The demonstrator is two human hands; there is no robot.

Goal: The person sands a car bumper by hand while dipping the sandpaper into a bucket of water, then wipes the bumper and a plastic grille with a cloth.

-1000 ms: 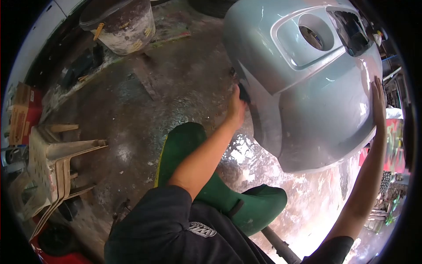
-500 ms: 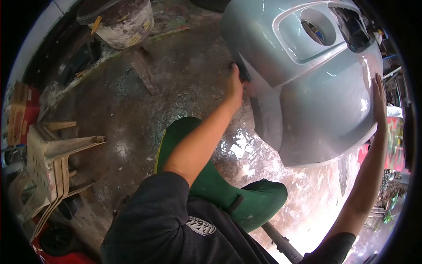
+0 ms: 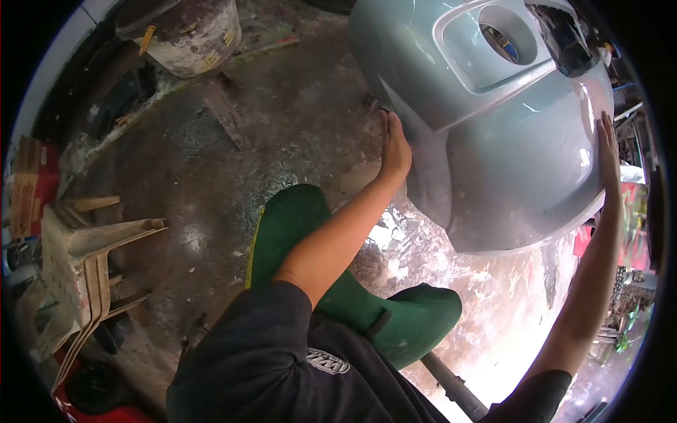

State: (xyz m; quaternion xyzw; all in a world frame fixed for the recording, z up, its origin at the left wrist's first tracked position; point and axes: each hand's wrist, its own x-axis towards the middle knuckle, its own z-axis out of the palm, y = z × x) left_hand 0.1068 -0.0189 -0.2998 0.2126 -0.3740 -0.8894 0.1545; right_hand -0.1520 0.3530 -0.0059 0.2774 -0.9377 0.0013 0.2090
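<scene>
A silver-grey car bumper point(image 3: 515, 162) fills the upper right, with a round opening and a larger dark opening near its top. My left hand point(image 3: 396, 146) is closed at its left edge, and some of its fingers are hidden. Along the bumper's right side lies my right hand point(image 3: 608, 151), its fingers stretched upward and pressed to the surface. The bumper is held between both hands, above the wet floor point(image 3: 282, 155). What supports it from behind cannot be seen.
A beige plastic chair point(image 3: 92, 247) lies tipped at the left, beside a red and brown box point(image 3: 35, 187). A stained bucket point(image 3: 190, 35) stands at the upper left. My green-clad leg point(image 3: 296, 225) is below the bumper. Assorted clutter lines the right edge.
The bumper has shifted slightly up and left. My left hand has moved down and right along its edge. My right hand keeps its place on the side.
</scene>
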